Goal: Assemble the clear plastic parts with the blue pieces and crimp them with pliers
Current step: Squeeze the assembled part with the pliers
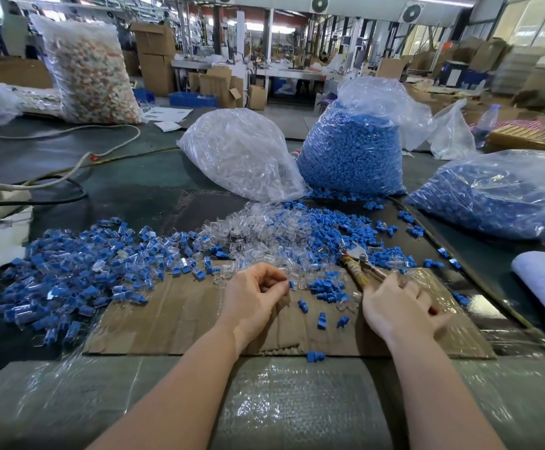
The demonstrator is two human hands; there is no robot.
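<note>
Nearest the camera, two bare forearms reached forward over a flattened sheet of cardboard (180, 316) that I was watching from my remote station. On my view's left side, the left hand (253, 295) had its fingers curled inward, pinching one small blue piece (292, 285) between thumb and fingertips. To the right, the right hand (397, 306) lay over the wrapped handles of the pliers (359, 259), fingers bent around them, though I could not tell how firmly they gripped; the metal nose pointed away from the person and looked slightly parted.

Just beyond the hands, loose blue pieces lay scattered on the cardboard, touching a heap of clear plastic parts (258, 238). Farther left, a wide pile of assembled pieces (79, 271), blue inside clear, spread across the table.

Behind these, a bag of clear parts (242, 154) slumped beside an upright bag of blue pieces (352, 151), with another blue-filled bag (498, 196) at the right.

I judged the step in hand to be the start of a fresh unit: a blue piece picked, no clear part yet mated. The next move, I reckoned, called for seating that blue piece into a clear part, then bringing the pliers across to squeeze the joint squarely.
</note>
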